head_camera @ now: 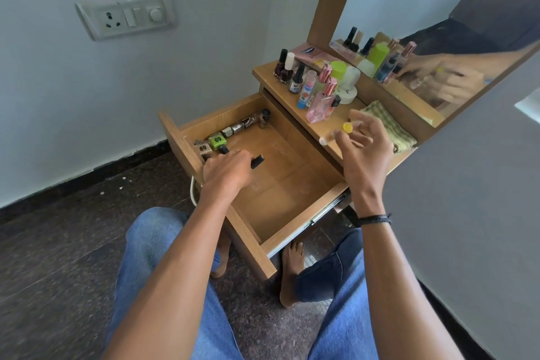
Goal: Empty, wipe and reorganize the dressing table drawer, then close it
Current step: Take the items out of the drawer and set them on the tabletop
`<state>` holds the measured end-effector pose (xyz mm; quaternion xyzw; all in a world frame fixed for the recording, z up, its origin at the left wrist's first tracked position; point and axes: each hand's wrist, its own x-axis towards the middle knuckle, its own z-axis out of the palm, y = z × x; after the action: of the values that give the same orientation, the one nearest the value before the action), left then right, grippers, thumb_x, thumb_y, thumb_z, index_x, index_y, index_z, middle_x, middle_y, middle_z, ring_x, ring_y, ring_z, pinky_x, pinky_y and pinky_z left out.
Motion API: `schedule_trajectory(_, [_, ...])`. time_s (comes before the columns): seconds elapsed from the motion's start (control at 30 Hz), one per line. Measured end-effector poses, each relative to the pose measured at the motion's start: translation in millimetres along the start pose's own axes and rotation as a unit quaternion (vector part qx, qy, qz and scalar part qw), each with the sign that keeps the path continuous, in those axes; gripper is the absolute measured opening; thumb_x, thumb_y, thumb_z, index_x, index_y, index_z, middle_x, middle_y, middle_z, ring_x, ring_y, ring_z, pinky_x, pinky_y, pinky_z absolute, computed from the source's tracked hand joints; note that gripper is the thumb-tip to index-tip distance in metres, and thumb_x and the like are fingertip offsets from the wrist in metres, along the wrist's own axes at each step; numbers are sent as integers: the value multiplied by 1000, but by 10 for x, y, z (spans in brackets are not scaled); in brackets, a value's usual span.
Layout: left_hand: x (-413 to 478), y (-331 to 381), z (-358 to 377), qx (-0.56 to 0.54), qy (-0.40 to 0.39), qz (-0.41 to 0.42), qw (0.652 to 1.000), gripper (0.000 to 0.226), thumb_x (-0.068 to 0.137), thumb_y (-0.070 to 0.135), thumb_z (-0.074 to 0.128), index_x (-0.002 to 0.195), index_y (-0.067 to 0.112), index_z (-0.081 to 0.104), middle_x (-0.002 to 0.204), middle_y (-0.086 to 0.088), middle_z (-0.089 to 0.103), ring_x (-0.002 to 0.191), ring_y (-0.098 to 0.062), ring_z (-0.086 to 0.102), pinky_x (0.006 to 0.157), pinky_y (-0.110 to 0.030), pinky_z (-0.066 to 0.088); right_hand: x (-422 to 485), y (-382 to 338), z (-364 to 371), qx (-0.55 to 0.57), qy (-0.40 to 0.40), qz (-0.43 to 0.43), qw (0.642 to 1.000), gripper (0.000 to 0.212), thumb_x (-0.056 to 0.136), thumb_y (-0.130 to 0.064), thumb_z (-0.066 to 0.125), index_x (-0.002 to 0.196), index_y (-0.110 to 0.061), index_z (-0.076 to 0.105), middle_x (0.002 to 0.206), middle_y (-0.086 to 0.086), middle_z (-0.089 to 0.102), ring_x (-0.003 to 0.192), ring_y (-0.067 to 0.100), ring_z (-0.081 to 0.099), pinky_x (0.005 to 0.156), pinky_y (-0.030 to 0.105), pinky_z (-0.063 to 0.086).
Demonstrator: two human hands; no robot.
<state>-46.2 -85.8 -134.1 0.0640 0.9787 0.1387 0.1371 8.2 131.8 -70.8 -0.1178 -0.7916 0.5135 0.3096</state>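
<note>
The open wooden drawer (306,215) is mostly emptied. A row of green-capped and metallic bottles (230,133) lies along its left wall. The left hand (226,168) grips a small black stick-shaped item (257,161) inside. The right hand (365,143) hovers over the wooden worktop (264,71), fingers spread and half-curled around a small clear yellow-capped bottle (344,128); whether it is gripped, I cannot tell. A green checked cloth (388,126) waits at the worktop's right end. Wiping, refilling and closing seem left.

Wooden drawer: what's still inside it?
A row of small bottles along one side wall, one with a green square cap; the left hand grips a small black object. Anything beneath that hand is hidden.
</note>
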Motion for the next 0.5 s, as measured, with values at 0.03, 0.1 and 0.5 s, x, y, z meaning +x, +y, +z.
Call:
schedule_trajectory(0.03, [15, -10, -9, -25, 12, 5, 1000, 32, 95, 35, 65, 126, 30, 57, 125, 0, 62, 106, -31, 64, 74, -40, 40, 68, -7, 10, -11, 11, -23, 1000, 35, 84, -9, 75, 115, -23, 68, 103, -3, 67, 86, 9, 71, 76, 16, 56])
schedule_trajectory(0.1, [50, -18, -42, -86, 36, 14, 996, 34, 97, 34, 62, 130, 29, 54, 134, 2, 56, 109, -31, 64, 79, -42, 47, 206, 4, 49, -41, 23, -50, 998, 36, 86, -8, 74, 120, -19, 67, 108, 1, 66, 86, 12, 70, 74, 11, 54])
schedule_trajectory(0.5, [18, 238, -205, -385, 142, 67, 909, 29, 97, 28, 64, 119, 10, 57, 121, -6, 62, 101, -22, 68, 78, -43, 62, 384, 329, 174, -127, -3, -24, 992, 32, 87, -15, 77, 118, -12, 70, 108, -5, 70, 81, -16, 61, 72, 4, 47])
